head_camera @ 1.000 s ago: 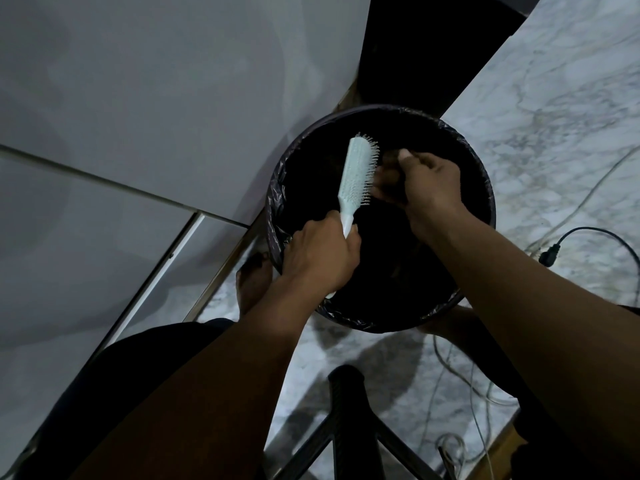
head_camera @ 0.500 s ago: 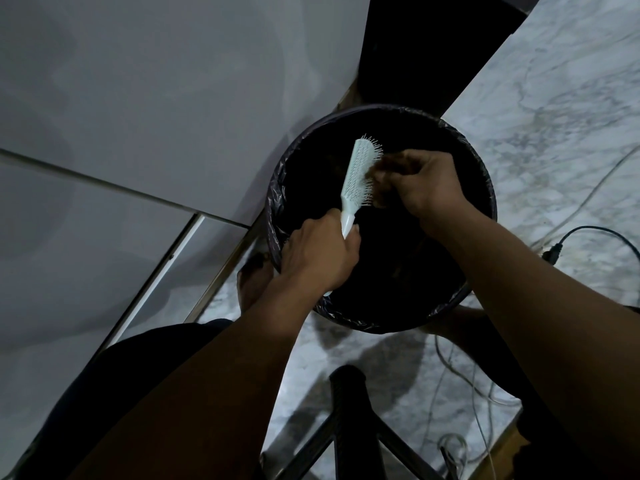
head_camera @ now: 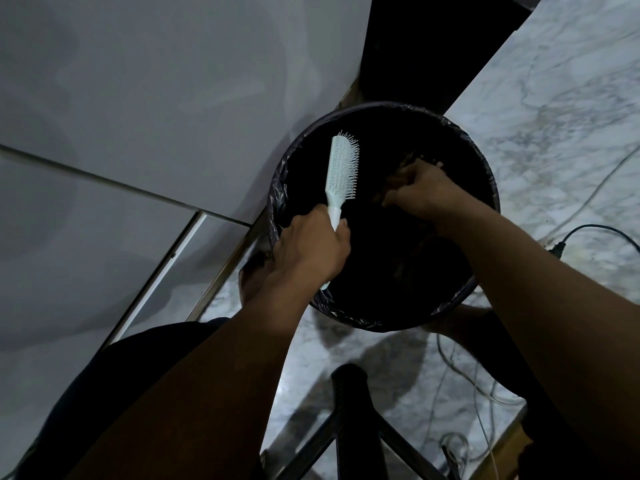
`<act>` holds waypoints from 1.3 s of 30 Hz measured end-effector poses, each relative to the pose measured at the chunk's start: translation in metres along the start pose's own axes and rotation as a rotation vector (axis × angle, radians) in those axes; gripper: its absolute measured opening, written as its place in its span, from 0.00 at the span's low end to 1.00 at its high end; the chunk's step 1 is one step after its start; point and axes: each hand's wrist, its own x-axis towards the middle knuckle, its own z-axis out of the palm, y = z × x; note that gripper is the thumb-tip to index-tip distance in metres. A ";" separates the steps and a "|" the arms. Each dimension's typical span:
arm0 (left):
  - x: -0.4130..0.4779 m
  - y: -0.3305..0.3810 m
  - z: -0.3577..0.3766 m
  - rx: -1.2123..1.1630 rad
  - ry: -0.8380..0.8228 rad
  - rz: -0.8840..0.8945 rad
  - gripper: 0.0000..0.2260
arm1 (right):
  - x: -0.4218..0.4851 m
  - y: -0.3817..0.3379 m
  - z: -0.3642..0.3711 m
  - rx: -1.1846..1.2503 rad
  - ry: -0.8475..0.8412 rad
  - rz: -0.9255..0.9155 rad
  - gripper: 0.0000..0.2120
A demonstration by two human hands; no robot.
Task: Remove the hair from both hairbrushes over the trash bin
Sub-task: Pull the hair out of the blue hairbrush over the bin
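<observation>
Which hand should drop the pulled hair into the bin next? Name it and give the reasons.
The right hand. It is closed on a dark clump of hair and already hangs over the open bin. The left hand is taken up holding the brush by its handle.

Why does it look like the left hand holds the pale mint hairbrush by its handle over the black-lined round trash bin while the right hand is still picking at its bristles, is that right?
Not quite. The head view shows the right hand apart from the pale mint hairbrush, closed around a dark clump over the black-lined round trash bin. The left hand does hold the handle.
</observation>
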 end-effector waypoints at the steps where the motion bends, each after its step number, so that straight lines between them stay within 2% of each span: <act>1: 0.000 0.001 0.000 0.007 0.002 0.001 0.16 | 0.001 0.002 0.002 -0.135 -0.009 0.022 0.27; 2: 0.000 0.001 0.000 0.012 0.005 0.004 0.16 | 0.004 0.004 0.002 -0.227 0.013 0.024 0.40; 3: 0.000 0.002 0.000 0.016 0.010 0.009 0.16 | 0.005 0.003 0.003 -0.231 0.035 -0.010 0.45; 5: -0.001 0.002 -0.001 0.024 0.018 0.020 0.16 | 0.004 -0.002 0.003 -0.043 0.044 -0.112 0.37; 7: -0.001 0.003 -0.001 0.026 0.018 0.047 0.16 | 0.000 -0.006 0.007 0.216 -0.052 -0.124 0.25; 8: -0.002 0.004 0.000 0.027 0.013 0.067 0.16 | -0.001 -0.007 0.010 0.312 -0.112 -0.106 0.23; 10: -0.003 0.007 0.000 0.026 -0.008 0.102 0.16 | -0.002 -0.003 0.017 0.408 -0.116 -0.130 0.23; 12: -0.004 0.009 0.001 0.009 -0.030 0.115 0.15 | 0.001 -0.001 0.023 0.455 -0.013 -0.158 0.22; 16: -0.004 0.008 0.004 -0.045 -0.061 0.127 0.14 | 0.006 0.005 0.027 0.458 0.112 -0.207 0.10; 19: -0.002 0.007 0.005 -0.049 -0.070 0.126 0.14 | 0.008 0.008 0.029 0.414 0.175 -0.222 0.12; 23: -0.001 0.004 0.007 -0.114 -0.059 0.086 0.14 | 0.006 -0.001 0.020 0.704 0.160 -0.063 0.12; 26: 0.000 0.003 0.008 -0.080 -0.063 0.092 0.14 | 0.005 -0.002 0.018 0.585 0.098 -0.157 0.10; 28: 0.001 0.004 0.008 -0.073 -0.068 0.100 0.14 | 0.003 0.000 0.024 0.478 0.026 -0.239 0.04; 30: 0.001 0.004 0.009 -0.074 -0.080 0.118 0.13 | 0.001 0.001 0.029 0.439 -0.013 -0.236 0.10; 34: 0.002 0.003 0.012 -0.078 -0.097 0.170 0.14 | 0.006 0.005 0.025 0.538 0.061 -0.208 0.12; 39: 0.000 0.003 0.014 -0.133 -0.136 0.187 0.13 | 0.010 0.014 0.029 0.357 0.177 -0.287 0.08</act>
